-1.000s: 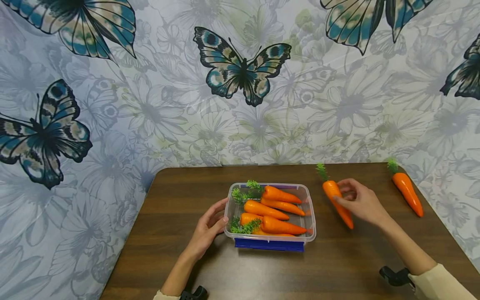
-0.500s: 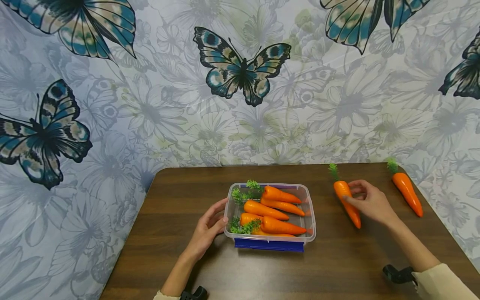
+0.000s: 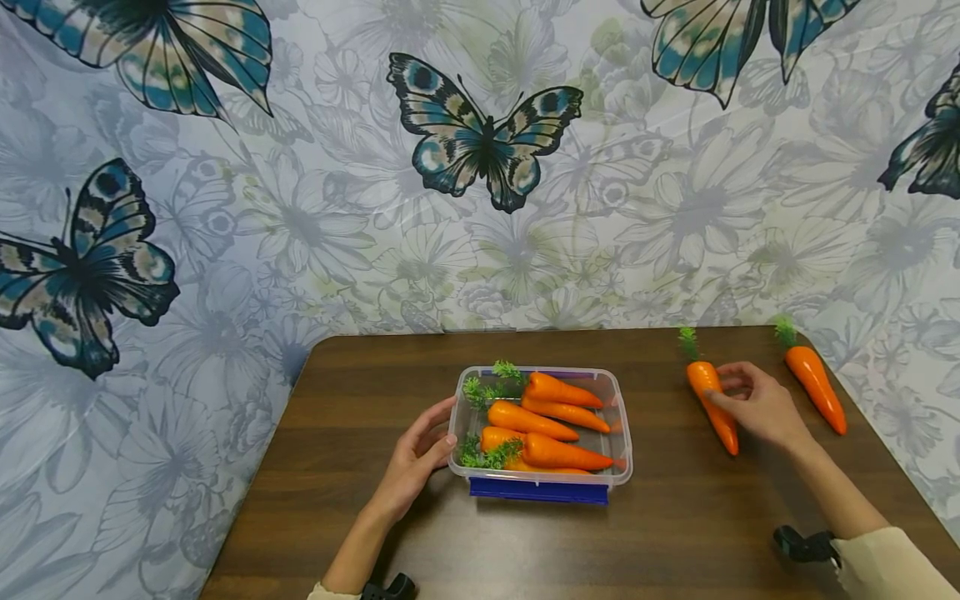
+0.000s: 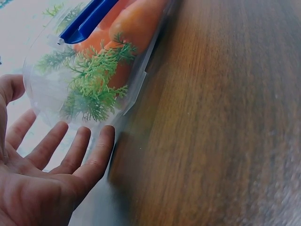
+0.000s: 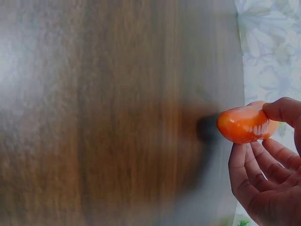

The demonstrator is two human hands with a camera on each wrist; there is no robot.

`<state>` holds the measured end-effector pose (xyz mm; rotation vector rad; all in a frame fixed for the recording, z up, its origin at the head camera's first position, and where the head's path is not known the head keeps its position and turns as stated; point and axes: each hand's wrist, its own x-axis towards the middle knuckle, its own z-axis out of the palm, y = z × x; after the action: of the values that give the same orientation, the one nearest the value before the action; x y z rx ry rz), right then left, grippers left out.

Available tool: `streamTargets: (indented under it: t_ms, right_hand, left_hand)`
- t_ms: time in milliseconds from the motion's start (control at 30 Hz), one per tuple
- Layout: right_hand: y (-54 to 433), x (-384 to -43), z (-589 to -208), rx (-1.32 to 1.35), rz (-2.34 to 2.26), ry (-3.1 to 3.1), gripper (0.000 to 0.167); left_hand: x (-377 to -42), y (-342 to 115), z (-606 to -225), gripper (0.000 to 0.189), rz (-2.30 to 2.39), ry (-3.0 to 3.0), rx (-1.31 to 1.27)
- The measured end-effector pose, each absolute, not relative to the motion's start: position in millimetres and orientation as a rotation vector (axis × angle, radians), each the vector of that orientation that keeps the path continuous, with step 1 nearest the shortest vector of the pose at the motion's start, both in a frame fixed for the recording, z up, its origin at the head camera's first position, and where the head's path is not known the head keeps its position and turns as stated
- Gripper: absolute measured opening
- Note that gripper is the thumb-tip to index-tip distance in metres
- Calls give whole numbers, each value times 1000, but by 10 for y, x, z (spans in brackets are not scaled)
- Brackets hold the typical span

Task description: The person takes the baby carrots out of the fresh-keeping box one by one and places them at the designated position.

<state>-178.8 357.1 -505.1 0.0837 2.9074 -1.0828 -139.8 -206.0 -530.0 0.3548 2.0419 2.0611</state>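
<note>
My left hand (image 3: 415,457) rests its fingertips on the left end of a clear plastic container (image 3: 626,450) with a blue clip at its front. In the left wrist view the fingers (image 4: 96,155) lie extended and spread against the container wall, with the thumb near the rim. Several orange carrots (image 3: 551,450) with green tops lie inside. To the right, my right hand (image 3: 761,406) pinches another carrot (image 3: 703,383) between thumb and fingers. The right wrist view shows this carrot (image 5: 244,125) tip-first, held over the table.
One more carrot (image 3: 816,387) lies near the right edge of the brown wooden table (image 3: 352,375), just beyond my right hand. A butterfly-patterned cloth (image 3: 337,167) rises behind the table.
My right hand has moved to the right with its carrot, away from the container and toward the carrot at the edge. The left hand and container have stayed in place.
</note>
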Motion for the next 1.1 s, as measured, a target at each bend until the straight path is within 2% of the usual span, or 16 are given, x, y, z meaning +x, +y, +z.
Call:
streamTargets:
  t_ms: [1100]
  right_hand:
    - [4000,-1912,-5155,248,-1043,2961,63]
  left_hand:
    - [-1400,-2057,-5285,58,2042,2065,347]
